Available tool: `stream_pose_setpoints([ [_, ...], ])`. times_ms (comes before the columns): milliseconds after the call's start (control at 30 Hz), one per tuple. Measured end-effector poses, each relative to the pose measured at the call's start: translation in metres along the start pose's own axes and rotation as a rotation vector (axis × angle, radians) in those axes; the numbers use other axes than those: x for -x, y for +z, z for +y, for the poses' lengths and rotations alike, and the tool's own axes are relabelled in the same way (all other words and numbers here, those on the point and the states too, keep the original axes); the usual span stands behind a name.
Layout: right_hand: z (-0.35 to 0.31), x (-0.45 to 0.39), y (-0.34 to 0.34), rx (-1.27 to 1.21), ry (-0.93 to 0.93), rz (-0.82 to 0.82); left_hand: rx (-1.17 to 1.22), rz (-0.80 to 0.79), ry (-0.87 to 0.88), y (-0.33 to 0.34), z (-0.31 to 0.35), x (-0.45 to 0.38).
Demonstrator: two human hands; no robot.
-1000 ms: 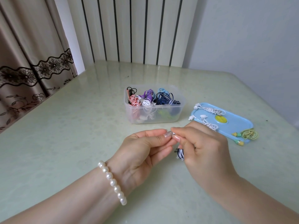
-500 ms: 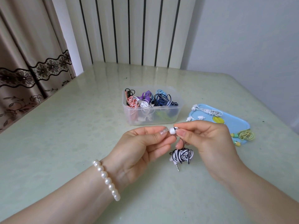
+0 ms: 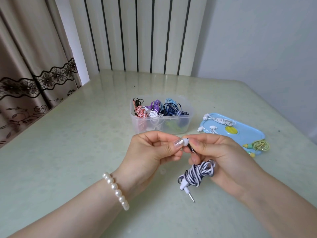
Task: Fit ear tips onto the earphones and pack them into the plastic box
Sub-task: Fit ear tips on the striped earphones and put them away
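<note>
My left hand (image 3: 152,150) pinches a white ear tip (image 3: 185,141) between thumb and forefinger, pressed against the earbud held by my right hand (image 3: 216,155). The right hand pinches that earbud and has the coiled black-and-white striped earphone cable (image 3: 199,173) hanging under its fingers, with the white jack plug (image 3: 186,188) pointing down. Behind the hands stands the clear plastic box (image 3: 137,122), holding several coiled earphones in pink, purple, white and blue.
A light blue lid (image 3: 245,133) lies to the right of the box. White earphones (image 3: 219,121) and a yellow-green coiled pair (image 3: 259,146) rest on it. The pale green table (image 3: 68,152) meets a curtain on the left and a striped panel behind.
Both hands have lifted closer to the camera. The striped cable bundle, at first mostly hidden under the right hand, now hangs in full view with its jack showing. The white tip now sits against the earbud.
</note>
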State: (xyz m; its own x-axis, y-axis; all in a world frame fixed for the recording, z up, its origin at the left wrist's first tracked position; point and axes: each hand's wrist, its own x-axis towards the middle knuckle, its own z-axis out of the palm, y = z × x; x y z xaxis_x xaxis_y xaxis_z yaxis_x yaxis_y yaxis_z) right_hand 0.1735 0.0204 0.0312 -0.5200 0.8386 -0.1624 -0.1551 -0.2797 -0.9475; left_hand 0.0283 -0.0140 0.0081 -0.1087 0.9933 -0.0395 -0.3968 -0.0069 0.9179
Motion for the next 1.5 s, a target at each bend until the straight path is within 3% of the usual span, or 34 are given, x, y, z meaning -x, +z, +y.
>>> stream_pose_setpoints([
  [167, 0.003, -0.002, 0.002, 0.043, -0.015, 0.081, -0.021, 0.004, -0.008, 0.000, -0.001, 0.000],
  [333, 0.008, -0.003, 0.005, 0.013, -0.060, 0.129, -0.133, 0.030, 0.158, 0.000, -0.004, -0.003],
  [567, 0.004, -0.004, 0.002, 0.088, -0.029, 0.117, -0.214, 0.011, 0.243, -0.001, 0.004, -0.002],
  [733, 0.001, -0.007, 0.001, 0.221, -0.035, 0.140, -0.249, 0.010, 0.253, 0.000, 0.007, -0.002],
  [900, -0.026, -0.017, 0.005, 0.077, -0.122, 0.117, -0.264, 0.115, 0.249, -0.011, 0.015, -0.011],
  [1133, -0.080, -0.066, 0.017, 0.112, -0.356, 0.228, -0.560, 0.170, 0.158, -0.034, 0.005, -0.026],
  [1500, -0.051, -0.127, 0.021, 0.295, -0.298, 0.321, -0.748, 0.148, 0.186, -0.050, -0.001, -0.034],
])
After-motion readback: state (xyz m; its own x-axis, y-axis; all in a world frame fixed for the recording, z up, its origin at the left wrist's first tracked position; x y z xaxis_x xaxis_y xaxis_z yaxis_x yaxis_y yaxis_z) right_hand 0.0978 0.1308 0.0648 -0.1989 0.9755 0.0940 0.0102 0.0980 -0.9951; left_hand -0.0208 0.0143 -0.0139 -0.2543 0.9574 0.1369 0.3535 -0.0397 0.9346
